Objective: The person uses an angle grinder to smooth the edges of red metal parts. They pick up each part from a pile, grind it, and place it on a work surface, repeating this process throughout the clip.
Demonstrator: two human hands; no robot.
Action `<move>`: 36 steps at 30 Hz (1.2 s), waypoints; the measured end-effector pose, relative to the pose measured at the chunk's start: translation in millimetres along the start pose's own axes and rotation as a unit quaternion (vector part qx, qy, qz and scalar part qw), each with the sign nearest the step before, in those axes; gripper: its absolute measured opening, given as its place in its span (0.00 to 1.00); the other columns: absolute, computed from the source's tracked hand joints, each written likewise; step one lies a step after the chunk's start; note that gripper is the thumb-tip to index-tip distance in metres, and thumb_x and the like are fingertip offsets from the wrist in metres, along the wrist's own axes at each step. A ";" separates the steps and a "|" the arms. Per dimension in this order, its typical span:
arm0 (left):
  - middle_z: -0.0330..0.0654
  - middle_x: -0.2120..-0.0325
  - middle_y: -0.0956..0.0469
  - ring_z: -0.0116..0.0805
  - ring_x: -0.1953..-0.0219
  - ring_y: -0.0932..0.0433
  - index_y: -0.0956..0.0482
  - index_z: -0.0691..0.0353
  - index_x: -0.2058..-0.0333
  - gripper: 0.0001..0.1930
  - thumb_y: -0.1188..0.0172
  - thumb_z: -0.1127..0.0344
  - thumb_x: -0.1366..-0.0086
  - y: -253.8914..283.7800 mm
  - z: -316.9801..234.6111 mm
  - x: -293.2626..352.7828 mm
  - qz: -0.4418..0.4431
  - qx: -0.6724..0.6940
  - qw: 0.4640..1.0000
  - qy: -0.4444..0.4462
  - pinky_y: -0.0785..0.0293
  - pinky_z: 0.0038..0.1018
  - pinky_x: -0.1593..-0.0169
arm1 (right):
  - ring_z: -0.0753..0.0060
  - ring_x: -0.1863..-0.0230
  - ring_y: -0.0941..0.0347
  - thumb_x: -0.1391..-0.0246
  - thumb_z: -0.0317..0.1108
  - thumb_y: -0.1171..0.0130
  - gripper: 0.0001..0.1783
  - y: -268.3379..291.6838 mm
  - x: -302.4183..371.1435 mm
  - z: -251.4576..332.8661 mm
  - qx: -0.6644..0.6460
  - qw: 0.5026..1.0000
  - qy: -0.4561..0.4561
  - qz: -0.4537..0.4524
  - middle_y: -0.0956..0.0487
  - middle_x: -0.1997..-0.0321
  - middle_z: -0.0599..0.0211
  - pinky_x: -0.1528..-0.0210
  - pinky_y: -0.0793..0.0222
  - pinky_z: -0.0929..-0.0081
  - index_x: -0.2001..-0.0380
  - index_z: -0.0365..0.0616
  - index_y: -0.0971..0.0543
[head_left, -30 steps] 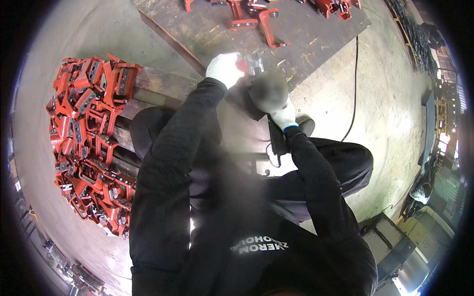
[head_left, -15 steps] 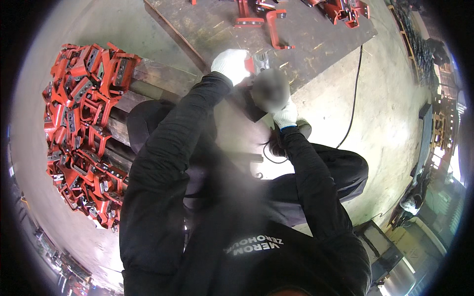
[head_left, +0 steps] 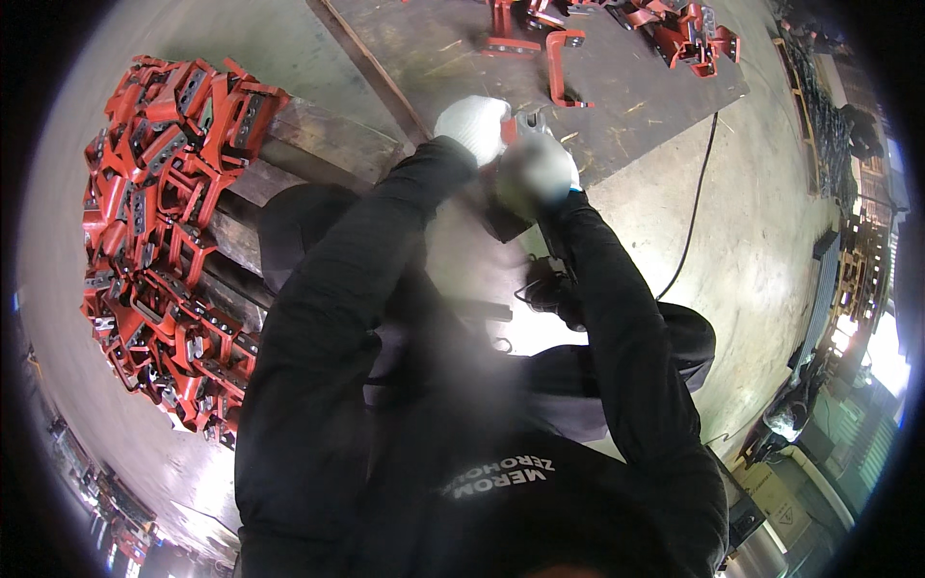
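Head view: the left hand (head_left: 469, 130) is holding a red and silver piece (head_left: 528, 123) in its fingers, by the near end of the dark board (head_left: 424, 58). The right hand (head_left: 565, 170) is looking blurry, so I cannot tell about its fingers.

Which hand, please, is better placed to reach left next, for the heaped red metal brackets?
Probably the white-gloved left hand: it's nearer those brackets, though holding a red metal part; the mostly obscured right hand is farther.
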State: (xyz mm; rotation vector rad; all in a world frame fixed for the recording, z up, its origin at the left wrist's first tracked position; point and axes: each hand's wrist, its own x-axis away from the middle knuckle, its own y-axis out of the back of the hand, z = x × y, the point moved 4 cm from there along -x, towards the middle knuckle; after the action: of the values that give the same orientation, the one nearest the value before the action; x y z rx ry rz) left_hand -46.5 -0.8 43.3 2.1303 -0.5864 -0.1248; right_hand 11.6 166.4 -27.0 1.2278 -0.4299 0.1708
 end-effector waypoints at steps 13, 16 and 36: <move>0.53 0.59 0.16 0.56 0.54 0.17 0.16 0.58 0.54 0.20 0.28 0.62 0.46 0.4 1.2 1.2 -0.009 -0.010 1.000 -0.003 0.21 0.46 0.50 | 0.54 0.50 0.17 0.60 0.45 0.24 0.50 -24.5 61.9 -55.6 -0.198 0.977 0.072 0.015 0.14 0.53 0.58 0.45 0.23 0.63 0.31 0.52 0.32; 0.55 0.57 0.16 0.56 0.52 0.19 0.17 0.60 0.51 0.26 0.24 0.59 0.50 5.1 -3.3 1.3 0.020 -0.014 1.000 0.009 0.22 0.47 0.48 | 0.53 0.51 0.17 0.60 0.45 0.24 0.50 -28.7 55.4 -62.5 -0.193 0.978 0.080 -0.012 0.14 0.53 0.58 0.45 0.23 0.63 0.31 0.51 0.31; 0.54 0.59 0.16 0.56 0.54 0.18 0.16 0.61 0.53 0.26 0.24 0.59 0.51 6.5 -1.5 0.3 0.015 0.001 1.000 -0.002 0.21 0.46 0.49 | 0.45 0.47 0.18 0.59 0.45 0.20 0.53 10.9 24.3 -37.4 -0.200 0.974 -0.016 -0.105 0.15 0.50 0.48 0.44 0.23 0.60 0.29 0.55 0.35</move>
State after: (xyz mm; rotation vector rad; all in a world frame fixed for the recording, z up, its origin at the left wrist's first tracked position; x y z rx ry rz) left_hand -48.1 -3.0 49.4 2.1227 -0.6194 -0.1114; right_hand 38.2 202.6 -17.6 0.8720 -0.3382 -0.1137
